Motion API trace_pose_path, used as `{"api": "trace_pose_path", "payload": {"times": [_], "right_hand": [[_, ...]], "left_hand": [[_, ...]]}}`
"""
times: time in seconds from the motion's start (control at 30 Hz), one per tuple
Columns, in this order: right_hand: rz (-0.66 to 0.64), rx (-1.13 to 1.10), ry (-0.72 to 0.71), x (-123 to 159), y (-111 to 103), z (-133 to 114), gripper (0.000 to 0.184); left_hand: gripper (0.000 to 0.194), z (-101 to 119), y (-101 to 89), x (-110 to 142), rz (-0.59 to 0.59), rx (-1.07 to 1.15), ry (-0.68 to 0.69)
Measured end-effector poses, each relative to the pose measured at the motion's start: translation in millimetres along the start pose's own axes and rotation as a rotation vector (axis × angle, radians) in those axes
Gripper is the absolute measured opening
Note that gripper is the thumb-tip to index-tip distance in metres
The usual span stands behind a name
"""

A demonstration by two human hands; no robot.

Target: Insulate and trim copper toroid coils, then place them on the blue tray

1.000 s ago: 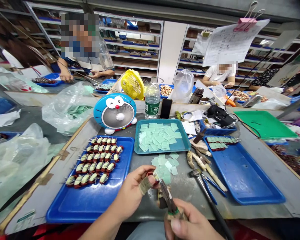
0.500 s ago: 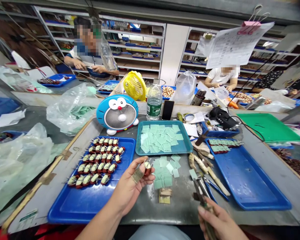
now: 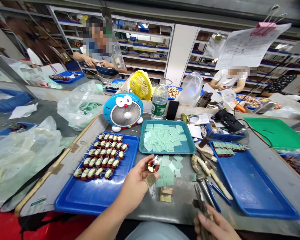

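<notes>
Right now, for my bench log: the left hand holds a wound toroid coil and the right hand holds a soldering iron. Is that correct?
No: the head view shows the right hand holding long-nose pliers, not a soldering iron. The left hand does hold the wound toroid coil.

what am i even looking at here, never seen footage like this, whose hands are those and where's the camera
These pictures come from a camera worn on a person's head, looking down at their own bare hands over a workbench. The left hand holds a ring-shaped wire coil. The right hand grips long-nose pliers. On the bench are a blue tray with rows of similar coils and a teal tray of pale green squares. Other people sit working farther back.
</notes>
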State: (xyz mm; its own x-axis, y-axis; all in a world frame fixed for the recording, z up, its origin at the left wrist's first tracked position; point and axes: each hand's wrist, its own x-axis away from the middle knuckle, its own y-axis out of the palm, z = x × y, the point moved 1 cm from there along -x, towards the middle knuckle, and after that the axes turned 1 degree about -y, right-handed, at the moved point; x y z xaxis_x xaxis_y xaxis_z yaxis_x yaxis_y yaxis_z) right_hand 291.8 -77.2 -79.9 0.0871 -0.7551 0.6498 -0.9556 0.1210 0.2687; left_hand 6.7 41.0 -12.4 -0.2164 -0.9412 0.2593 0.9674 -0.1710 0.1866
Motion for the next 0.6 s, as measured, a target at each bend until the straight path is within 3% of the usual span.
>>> {"api": "trace_pose_path", "payload": {"times": [0.17, 0.3, 0.43, 0.6], "right_hand": [[0.000, 0.093, -0.400, -5, 68, -53, 0.045], [-0.206, 0.058, -0.493, -8, 107, -79, 0.051], [-0.249, 0.216, -0.601, -3, 114, -76, 0.043], [-0.120, 0.558, -0.903, -4, 110, -75, 0.035]], "left_hand": [[0.063, 14, 9.2, 16, -0.185, -0.251, 0.037], [0.059, 22, 13.7, 28, -0.298, -0.241, 0.035], [0.058, 18, 12.3, 35, -0.326, -0.069, -0.027], [0.054, 12, 13.0, 35, -0.314, 0.006, -0.059]]}}
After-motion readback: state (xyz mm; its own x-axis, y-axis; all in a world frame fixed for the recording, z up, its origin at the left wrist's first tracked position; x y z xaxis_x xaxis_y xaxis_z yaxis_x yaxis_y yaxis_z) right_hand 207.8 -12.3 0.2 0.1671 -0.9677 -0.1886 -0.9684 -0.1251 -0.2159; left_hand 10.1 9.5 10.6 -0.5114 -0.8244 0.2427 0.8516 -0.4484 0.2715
